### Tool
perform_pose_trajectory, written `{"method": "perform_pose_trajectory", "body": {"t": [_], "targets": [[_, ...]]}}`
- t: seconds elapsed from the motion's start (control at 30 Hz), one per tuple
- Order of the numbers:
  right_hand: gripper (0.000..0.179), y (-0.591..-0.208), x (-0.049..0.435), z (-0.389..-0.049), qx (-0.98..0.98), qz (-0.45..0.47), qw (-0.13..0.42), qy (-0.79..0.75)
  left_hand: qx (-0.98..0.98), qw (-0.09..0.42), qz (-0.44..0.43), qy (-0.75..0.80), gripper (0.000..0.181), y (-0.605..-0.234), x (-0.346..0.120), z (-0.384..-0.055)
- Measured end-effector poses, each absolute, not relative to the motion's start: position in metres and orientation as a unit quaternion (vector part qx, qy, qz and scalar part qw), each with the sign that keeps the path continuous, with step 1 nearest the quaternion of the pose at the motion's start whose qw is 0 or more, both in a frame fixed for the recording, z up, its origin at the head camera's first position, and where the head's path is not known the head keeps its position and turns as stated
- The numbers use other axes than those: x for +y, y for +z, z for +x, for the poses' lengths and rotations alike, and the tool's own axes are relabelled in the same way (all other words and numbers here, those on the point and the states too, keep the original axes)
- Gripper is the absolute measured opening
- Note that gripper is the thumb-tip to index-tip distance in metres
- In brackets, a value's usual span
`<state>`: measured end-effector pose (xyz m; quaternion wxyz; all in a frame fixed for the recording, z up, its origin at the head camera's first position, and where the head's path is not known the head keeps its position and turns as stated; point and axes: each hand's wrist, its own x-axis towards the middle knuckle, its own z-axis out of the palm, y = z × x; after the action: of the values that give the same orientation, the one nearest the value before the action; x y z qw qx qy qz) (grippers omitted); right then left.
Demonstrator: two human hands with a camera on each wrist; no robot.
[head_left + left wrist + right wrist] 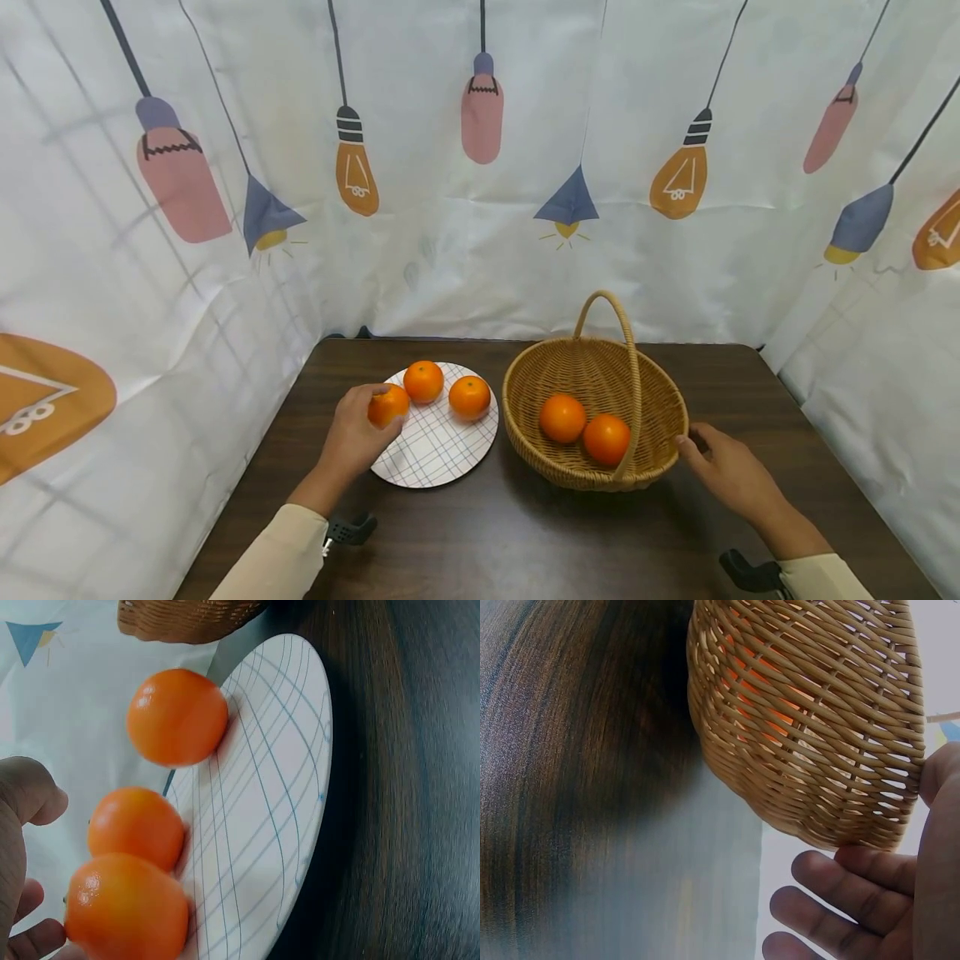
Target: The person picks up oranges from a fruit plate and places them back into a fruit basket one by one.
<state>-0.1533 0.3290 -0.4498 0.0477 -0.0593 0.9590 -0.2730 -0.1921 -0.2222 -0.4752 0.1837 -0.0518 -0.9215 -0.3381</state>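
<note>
On the left, my left hand (358, 429) reaches over the plate's edge, its fingers around the nearest orange (387, 406). The left wrist view shows fingertips against that orange (127, 907), with the thumb apart from it. Two more oranges, one behind (423, 382) and one to the right (470, 397), sit on the round white plate (435, 454) with its grid of lines. My right hand (731, 467) holds the right rim of the wicker basket (660, 400), thumb over the rim and index finger against the outside. Inside the basket lie two oranges (562, 418).
The basket's arched handle (633, 367) rises above it. Plate and basket stand side by side on a dark wooden table (480, 533). A white curtain (450, 267) printed with hanging lamps encloses the table's back and sides.
</note>
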Motion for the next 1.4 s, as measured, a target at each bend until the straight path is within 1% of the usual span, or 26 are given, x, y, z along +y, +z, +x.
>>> {"method": "perform_pose_trajectory", "body": {"t": [0.5,0.87,0.97,1.2,1.4], "targets": [[0.072,-0.453,0.330,-0.154,0.960,-0.057,0.046,-0.271,-0.933,0.143,-0.014,-0.331,0.065,-0.488,-0.239,-0.197],[0.072,-0.454,0.330,-0.153,0.959,-0.056,0.043,-0.274,-0.943,0.068,0.021,-0.325,0.082,-0.490,-0.245,-0.207],[0.071,-0.453,0.330,-0.153,0.960,-0.060,0.038,-0.271,-0.944,0.055,0.024,-0.324,0.082,-0.491,-0.247,-0.208],[0.070,-0.452,0.329,-0.153,0.961,-0.063,0.034,-0.268,-0.941,0.043,0.028,-0.334,0.080,-0.493,-0.249,-0.210],[0.072,-0.454,0.331,-0.155,0.962,-0.060,0.033,-0.266,-0.940,0.042,0.030,-0.338,0.080,-0.492,-0.248,-0.212]]}}
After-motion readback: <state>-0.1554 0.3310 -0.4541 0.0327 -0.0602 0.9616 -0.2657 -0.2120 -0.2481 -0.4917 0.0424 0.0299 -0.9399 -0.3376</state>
